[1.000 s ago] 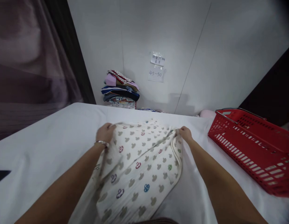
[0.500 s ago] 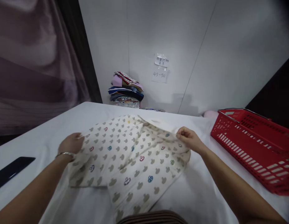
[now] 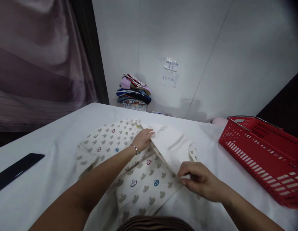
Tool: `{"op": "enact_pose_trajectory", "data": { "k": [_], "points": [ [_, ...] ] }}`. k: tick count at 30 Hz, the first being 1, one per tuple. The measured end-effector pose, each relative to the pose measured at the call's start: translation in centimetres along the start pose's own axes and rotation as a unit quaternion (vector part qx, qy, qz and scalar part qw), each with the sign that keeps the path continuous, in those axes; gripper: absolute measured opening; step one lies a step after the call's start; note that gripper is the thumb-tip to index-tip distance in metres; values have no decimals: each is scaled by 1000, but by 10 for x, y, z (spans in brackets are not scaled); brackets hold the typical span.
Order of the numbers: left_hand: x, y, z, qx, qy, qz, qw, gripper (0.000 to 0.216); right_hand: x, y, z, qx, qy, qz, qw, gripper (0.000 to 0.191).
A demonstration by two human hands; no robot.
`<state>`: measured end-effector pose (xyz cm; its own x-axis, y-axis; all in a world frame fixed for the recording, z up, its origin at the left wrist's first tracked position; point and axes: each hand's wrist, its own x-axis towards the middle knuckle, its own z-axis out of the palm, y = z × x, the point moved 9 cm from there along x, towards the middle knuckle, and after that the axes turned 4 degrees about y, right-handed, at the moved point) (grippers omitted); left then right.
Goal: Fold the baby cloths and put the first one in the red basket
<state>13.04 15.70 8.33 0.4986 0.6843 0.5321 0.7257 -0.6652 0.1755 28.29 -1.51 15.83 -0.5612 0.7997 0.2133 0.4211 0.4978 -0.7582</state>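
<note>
A cream garment (image 3: 129, 173) printed with small grey and coloured mouse-head shapes lies on the white table (image 3: 55, 141). Part of it is turned over, showing its plain white inside (image 3: 170, 144). My left hand (image 3: 143, 140), with a bracelet on the wrist, lies flat on the garment at the top of the fold, fingers stretched out. My right hand (image 3: 199, 181) pinches the lower edge of the turned-over flap near the garment's right side.
A red plastic basket (image 3: 262, 154) stands on the table at the right. A stack of folded clothes (image 3: 134, 93) sits by the back wall under paper notes (image 3: 170, 72). A dark flat object (image 3: 15, 171) lies at the left edge. A curtain hangs at the left.
The garment was spread out, then its right side was folded over to the middle. My left hand moved from the garment's left edge to its centre. My right hand pulled the flap toward me.
</note>
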Motion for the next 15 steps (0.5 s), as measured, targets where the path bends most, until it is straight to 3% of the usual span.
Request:
{"op": "enact_pose_trajectory", "data": {
  "k": [5,8,10,12,15],
  "points": [
    [3,-19,17,38,-114,-34,992,36,-40,-2,4,161,-32,48,985,26],
    [-1,-46,1,79,-143,-80,983,18,-58,15,-14,179,15,83,980,18],
    [0,-67,-30,104,-123,-115,980,12,-68,38,-28,151,67,138,977,21],
    [1,-88,-73,135,-90,-159,974,11,-78,62,-35,94,101,202,970,39],
    [-17,-99,-152,175,-19,-219,960,18,-85,91,-27,-18,85,251,964,68]
  ]
}}
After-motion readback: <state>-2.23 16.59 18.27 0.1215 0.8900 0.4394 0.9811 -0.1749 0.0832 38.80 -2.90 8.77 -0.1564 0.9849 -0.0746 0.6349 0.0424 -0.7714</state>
